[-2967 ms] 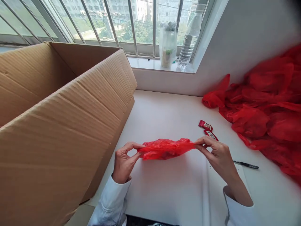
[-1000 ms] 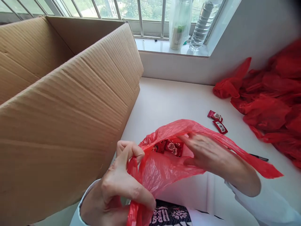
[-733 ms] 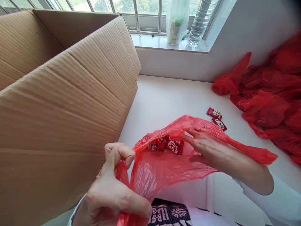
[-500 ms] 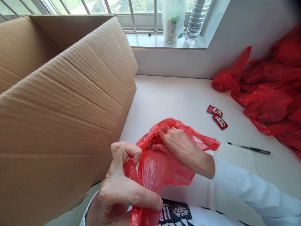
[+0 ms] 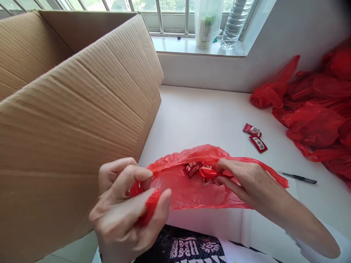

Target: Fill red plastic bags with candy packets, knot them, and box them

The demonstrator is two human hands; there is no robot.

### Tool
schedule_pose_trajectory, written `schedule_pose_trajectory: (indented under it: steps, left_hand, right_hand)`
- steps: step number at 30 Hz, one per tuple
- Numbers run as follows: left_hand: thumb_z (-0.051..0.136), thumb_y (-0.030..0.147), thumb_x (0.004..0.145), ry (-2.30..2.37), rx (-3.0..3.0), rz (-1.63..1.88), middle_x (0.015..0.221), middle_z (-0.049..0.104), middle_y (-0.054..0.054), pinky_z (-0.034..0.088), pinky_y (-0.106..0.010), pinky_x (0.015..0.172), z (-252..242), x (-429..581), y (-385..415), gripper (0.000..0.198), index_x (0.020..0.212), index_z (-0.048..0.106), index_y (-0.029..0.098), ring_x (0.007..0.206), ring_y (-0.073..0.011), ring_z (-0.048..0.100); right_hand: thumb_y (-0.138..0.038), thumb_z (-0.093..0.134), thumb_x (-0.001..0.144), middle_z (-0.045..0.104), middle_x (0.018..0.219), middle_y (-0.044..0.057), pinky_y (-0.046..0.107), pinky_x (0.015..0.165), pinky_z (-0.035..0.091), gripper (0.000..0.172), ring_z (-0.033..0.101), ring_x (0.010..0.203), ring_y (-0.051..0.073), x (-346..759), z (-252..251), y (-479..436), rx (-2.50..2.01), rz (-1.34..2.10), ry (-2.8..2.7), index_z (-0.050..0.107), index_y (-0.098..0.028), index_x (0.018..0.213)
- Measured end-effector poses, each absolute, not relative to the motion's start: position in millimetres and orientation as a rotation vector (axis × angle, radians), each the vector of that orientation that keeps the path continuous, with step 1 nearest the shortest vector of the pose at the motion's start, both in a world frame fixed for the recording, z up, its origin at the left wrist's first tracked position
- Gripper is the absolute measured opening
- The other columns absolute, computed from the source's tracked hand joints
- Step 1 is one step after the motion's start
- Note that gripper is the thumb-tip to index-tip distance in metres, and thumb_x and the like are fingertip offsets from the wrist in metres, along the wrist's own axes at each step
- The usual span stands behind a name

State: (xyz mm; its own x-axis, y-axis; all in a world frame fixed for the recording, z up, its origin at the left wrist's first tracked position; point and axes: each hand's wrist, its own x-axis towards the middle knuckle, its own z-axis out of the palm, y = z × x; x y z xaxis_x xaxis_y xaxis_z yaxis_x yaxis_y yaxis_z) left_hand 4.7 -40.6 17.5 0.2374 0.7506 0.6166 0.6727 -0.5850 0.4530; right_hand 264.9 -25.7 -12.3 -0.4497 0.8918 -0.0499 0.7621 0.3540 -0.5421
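Note:
A thin red plastic bag (image 5: 189,193) spreads over the near part of the table, its mouth gaping upward. My left hand (image 5: 131,208) is closed on the bag's left side, with red film bunched between thumb and fingers. Inside lie small wrapped packets, among them a dark red packet (image 5: 193,168) with pale print. My right hand (image 5: 241,179) reaches into the mouth from the right, thumb and fingers closed round a shiny red packet (image 5: 210,173). Their tips are partly covered by the red material.
A large open cardboard box (image 5: 82,120) stands at the left. Two small red packets (image 5: 257,143) and a pen (image 5: 300,178) lie to the right. Red plastic bags (image 5: 315,117) are heaped by the wall. A water bottle (image 5: 236,25) stands on the sill; a black printed item (image 5: 192,248) is nearest me.
The bag's mouth has been drawn wider, showing the packets inside. My left hand has moved left with its side; my right hand has shifted right, its fingers still in the mouth.

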Motion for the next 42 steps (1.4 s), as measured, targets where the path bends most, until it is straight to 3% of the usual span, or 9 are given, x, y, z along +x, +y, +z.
schedule_pose_trajectory:
  steps: [3,7,10,15,19,24,28,34,42]
  left_hand:
    - [0.064,0.002,0.072,1.2,2.561,1.129,0.08,0.053,0.0,0.043,-0.027,0.063,22,17,-43,0.025,0.066,0.047,0.019,0.076,-0.0141,0.053]
    - [0.057,0.016,0.087,1.136,2.591,0.852,0.085,0.064,-0.001,0.041,-0.023,0.051,18,36,-43,0.007,0.092,0.053,0.019,0.066,-0.0101,0.06]
    - [0.066,0.032,0.083,1.256,2.544,0.875,0.092,0.068,-0.002,0.042,-0.023,0.05,8,49,-39,0.032,0.109,0.052,0.018,0.074,-0.0128,0.066]
    - [0.062,0.02,0.085,1.267,2.373,0.905,0.085,0.068,0.002,0.043,-0.018,0.053,0,54,-32,0.004,0.089,0.062,0.021,0.068,-0.0087,0.063]
    - [0.064,0.006,0.079,1.192,2.132,1.014,0.078,0.067,0.005,0.045,-0.016,0.06,-1,46,-27,0.015,0.08,0.066,0.021,0.066,-0.0071,0.061]
    - [0.072,0.024,0.077,1.285,1.823,0.97,0.059,0.062,0.006,0.041,-0.019,0.05,-6,35,-26,0.019,0.063,0.062,0.019,0.052,-0.0072,0.053]
    - [0.061,0.031,0.087,1.254,1.607,0.811,0.065,0.061,0.007,0.032,-0.019,0.041,-8,36,-29,0.02,0.071,0.056,0.019,0.04,-0.0029,0.04]
    - [0.054,0.014,0.087,1.219,1.956,0.749,0.059,0.048,0.009,0.032,-0.017,0.05,3,54,-23,0.016,0.073,0.048,0.019,0.049,-0.004,0.038]
    - [0.071,0.032,0.077,1.21,1.831,0.482,0.059,0.042,0.011,0.028,-0.018,0.05,3,44,-19,0.02,0.081,0.054,0.021,0.053,-0.0059,0.031]
  right_hand:
    - [-0.025,0.041,0.096,0.056,0.066,-0.004,0.026,0.049,0.032,0.014,0.048,0.053,0.012,272,-9,-29,-1.585,0.782,-2.299,0.046,-0.023,0.083]
    - [-0.024,0.041,0.096,0.061,0.07,-0.004,0.026,0.052,0.036,0.012,0.054,0.057,0.012,271,-3,-29,-1.577,0.846,-2.244,0.05,-0.024,0.087]
    - [-0.024,0.043,0.095,0.061,0.071,-0.005,0.025,0.055,0.038,0.012,0.055,0.059,0.011,266,2,-30,-1.537,0.92,-2.186,0.052,-0.025,0.087]
    - [-0.02,0.049,0.092,0.064,0.076,-0.008,0.022,0.057,0.039,0.008,0.055,0.062,0.007,260,7,-35,-1.427,0.973,-2.098,0.054,-0.025,0.087]
    - [-0.018,0.053,0.09,0.064,0.074,-0.007,0.021,0.057,0.04,0.009,0.057,0.063,0.008,260,7,-34,-1.418,1.034,-2.03,0.056,-0.023,0.083]
    - [-0.027,0.057,0.09,0.057,0.063,-0.006,0.021,0.051,0.035,0.018,0.047,0.054,0.008,271,7,-28,-1.356,1.187,-2.009,0.056,-0.021,0.073]
    - [-0.034,0.054,0.092,0.05,0.062,-0.006,0.02,0.049,0.03,0.027,0.039,0.054,0.007,280,8,-21,-1.326,1.282,-2.117,0.048,-0.019,0.071]
    - [-0.037,0.076,0.072,0.059,0.085,-0.004,0.021,0.06,0.037,0.035,0.051,0.072,0.01,263,-1,-6,-1.036,1.56,-2.222,0.057,-0.021,0.096]
    - [-0.03,0.075,0.073,0.055,0.071,-0.005,0.021,0.058,0.044,0.026,0.051,0.063,0.008,257,-29,-8,-0.976,2.11,-1.399,0.057,-0.016,0.086]
